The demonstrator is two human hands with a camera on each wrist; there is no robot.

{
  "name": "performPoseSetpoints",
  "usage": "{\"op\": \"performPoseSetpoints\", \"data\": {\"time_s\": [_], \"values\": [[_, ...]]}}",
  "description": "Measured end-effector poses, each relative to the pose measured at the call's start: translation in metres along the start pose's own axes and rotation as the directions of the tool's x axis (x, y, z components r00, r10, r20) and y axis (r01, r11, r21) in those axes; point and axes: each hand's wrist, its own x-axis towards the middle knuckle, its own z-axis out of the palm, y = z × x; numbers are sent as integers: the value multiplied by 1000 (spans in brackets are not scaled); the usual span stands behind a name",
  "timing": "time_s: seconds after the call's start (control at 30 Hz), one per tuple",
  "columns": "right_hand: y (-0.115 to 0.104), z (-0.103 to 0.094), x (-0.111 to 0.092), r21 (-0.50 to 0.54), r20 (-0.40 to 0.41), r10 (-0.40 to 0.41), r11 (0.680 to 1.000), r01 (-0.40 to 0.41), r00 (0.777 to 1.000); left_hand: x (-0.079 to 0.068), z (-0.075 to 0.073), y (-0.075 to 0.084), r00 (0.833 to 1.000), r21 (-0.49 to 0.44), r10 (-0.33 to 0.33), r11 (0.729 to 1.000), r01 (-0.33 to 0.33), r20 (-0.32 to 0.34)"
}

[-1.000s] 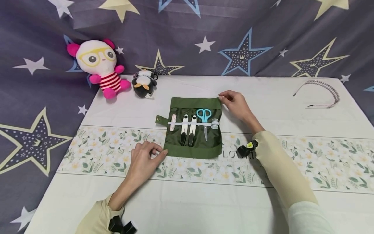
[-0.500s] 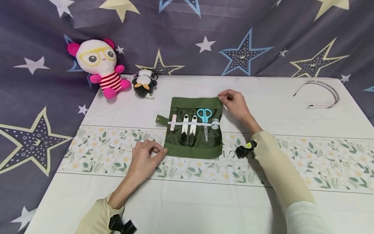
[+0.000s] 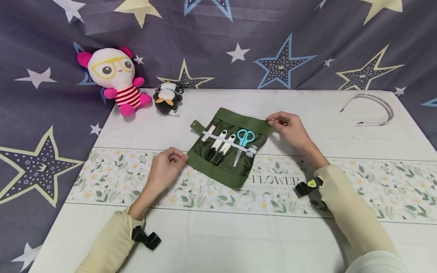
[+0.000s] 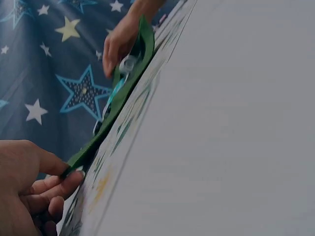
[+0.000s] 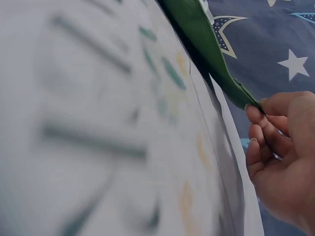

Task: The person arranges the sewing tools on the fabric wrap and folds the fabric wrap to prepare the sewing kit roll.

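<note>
Green pouch (image 3: 228, 151) now turned askew, scissors (image 3: 243, 142) inside, corners in left hand's (image 3: 166, 168) and right hand's (image 3: 290, 128) pinching grip.

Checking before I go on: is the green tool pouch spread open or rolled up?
Spread open: the green tool pouch lies flat, tools showing, left hand and right hand pinching opposite corners.

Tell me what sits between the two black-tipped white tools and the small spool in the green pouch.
In the head view, the blue-handled scissors lie between the white tools and the spool, all under the pouch's white strap.
</note>
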Motion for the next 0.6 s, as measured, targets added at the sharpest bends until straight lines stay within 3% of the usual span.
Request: {"op": "performPoseSetpoints", "data": {"time_s": [0.23,0.43,0.6], "values": [[6,-20,-34,-85,7,-10,996,10,1000,43,6,1,998,46,70,996,-70,8],[6,-30,-63,-108,33,21,994,-17,999,85,15,1,995,79,93,992,-95,37],[2,-31,-83,-118,62,29,993,-22,998,110,24,4,994,92,98,990,-103,52]]}}
